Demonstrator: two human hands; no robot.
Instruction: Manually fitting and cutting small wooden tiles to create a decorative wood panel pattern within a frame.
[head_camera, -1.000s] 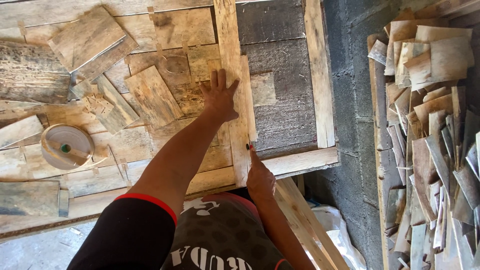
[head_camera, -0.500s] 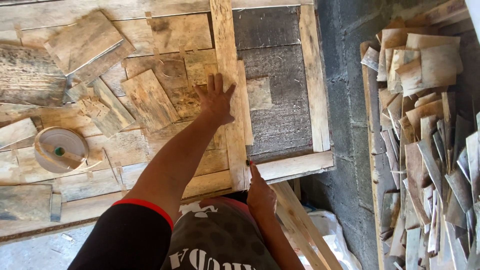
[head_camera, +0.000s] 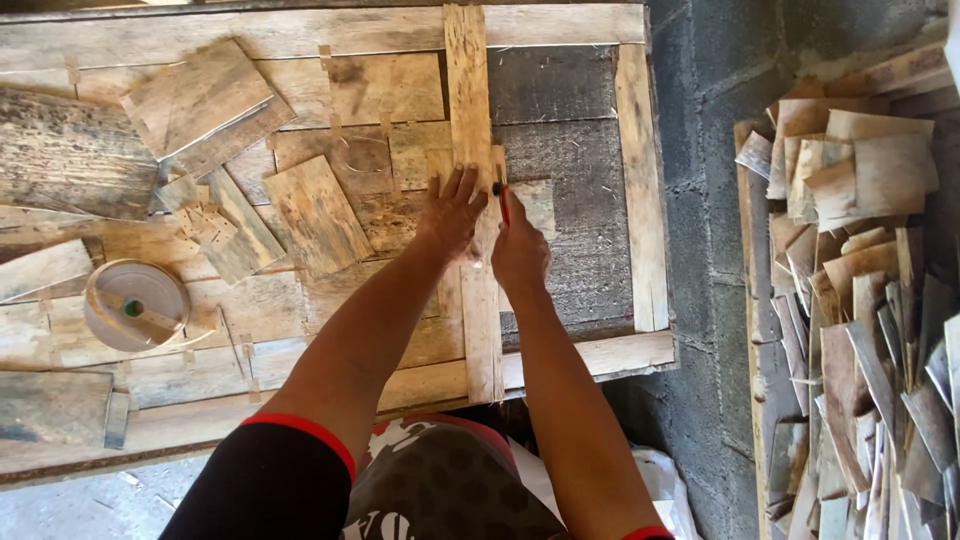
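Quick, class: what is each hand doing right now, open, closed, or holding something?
Left hand: open, fingers spread, pressed flat on the upright wooden strip.
Right hand: closed on a red pencil, tip at the strip's edge.

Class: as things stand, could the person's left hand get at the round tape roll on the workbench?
Probably yes. The left hand rests flat on the wooden strip, holding nothing, and the tape roll lies to its left with only flat wood veneer pieces between.

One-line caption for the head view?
Left hand steadies a wooden strip while right hand marks it with a red pencil.
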